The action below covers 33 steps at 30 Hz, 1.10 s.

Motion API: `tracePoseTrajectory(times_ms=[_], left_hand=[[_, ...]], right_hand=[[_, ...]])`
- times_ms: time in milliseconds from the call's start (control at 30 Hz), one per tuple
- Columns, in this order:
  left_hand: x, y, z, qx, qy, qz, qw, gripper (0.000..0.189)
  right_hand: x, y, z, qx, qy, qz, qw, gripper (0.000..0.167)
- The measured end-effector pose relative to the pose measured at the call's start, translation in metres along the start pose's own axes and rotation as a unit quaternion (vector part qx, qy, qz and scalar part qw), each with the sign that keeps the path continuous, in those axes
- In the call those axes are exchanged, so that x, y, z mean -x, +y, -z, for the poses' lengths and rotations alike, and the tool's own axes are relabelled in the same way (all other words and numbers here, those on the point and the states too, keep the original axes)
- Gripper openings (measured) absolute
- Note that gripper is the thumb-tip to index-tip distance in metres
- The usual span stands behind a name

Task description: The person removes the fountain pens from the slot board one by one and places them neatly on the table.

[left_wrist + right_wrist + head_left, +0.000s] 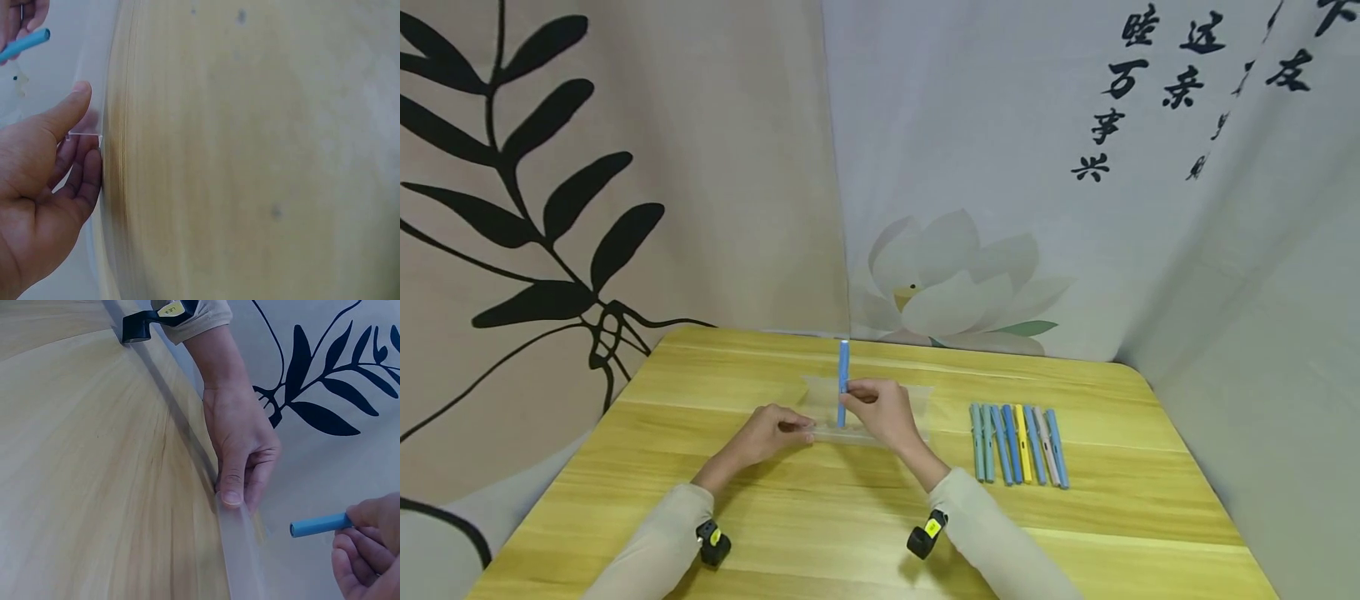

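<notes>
My right hand [883, 410] pinches a blue pen-like stick [844, 362], probably a marker, between thumb and fingers. In the head view it stands nearly upright, its lower end over a clear plastic holder [919, 408]. The right wrist view shows the stick's [319, 525] hollow-looking end pointing away from that hand. At the holder's left end, my left hand [771, 435] grips its near corner, the thumb on one side and fingers curled on the other. A translucent wall [236, 550] runs from the left thumb in the right wrist view. The holder's exact shape is hard to make out.
To the right of the holder, several capped markers [1021, 442] in green, blue, yellow and grey lie side by side on the wooden table [820, 533]. Behind the table hangs a printed curtain [737, 167]. Each wrist wears a small black camera [713, 543].
</notes>
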<state>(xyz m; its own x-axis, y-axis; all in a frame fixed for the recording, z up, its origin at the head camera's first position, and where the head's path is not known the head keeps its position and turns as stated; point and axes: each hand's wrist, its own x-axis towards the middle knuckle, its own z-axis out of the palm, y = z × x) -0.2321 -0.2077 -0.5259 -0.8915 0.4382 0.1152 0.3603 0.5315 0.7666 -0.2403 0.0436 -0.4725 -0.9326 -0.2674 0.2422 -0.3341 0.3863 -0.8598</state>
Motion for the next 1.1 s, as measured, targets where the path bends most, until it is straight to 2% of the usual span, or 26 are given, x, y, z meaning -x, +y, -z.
tracePoseTrajectory(times_ms=[367,633,867,1100], left_hand=[[0.0,0.0,0.0,0.005,0.002,0.013,0.9999,0.029],[-0.001,-0.002,-0.001,0.001,-0.001,0.017,0.9998,0.029],[0.0,-0.001,-0.001,-0.001,0.004,0.014,0.9999,0.03],[-0.001,0.0,-0.001,0.001,0.006,0.034,0.9994,0.029]], right_hand=[[0.016,-0.002,0.028,-0.006,0.009,0.007,0.9999,0.027],[0.024,0.006,0.047,-0.001,0.027,-0.023,0.9994,0.026],[0.032,0.012,0.062,0.0,0.05,-0.025,0.9984,0.024],[0.039,0.018,0.082,-0.006,0.074,-0.037,0.9965,0.021]])
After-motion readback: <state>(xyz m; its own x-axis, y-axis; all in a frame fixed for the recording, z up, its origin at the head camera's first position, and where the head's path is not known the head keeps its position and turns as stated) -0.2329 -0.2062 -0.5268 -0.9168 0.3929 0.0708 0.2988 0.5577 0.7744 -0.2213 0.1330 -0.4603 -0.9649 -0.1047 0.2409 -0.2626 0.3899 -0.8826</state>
